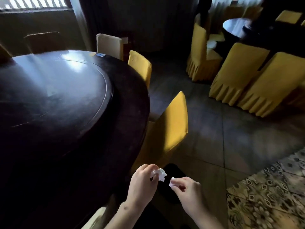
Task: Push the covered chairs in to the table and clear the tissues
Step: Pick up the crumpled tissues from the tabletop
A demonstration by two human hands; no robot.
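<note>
My left hand (142, 184) pinches a crumpled white tissue (161, 174) at the bottom centre. Just to its right, my right hand (189, 194) holds a smaller white tissue piece (172, 182). Both hands hover above a dark object (173, 179) on the floor; what it is cannot be told. A yellow-covered chair (170, 128) stands tucked against the right rim of the big dark round table (130, 100). A second yellow-covered chair (140, 65) sits further along the rim, and a cream-backed chair (109, 44) beyond it.
Several yellow skirted chairs (244, 75) surround another dark table (236, 28) at the upper right. Grey floor tiles (231, 129) lie between the two tables. A patterned carpet (272, 195) covers the lower right. A bright window (33, 3) is at the top left.
</note>
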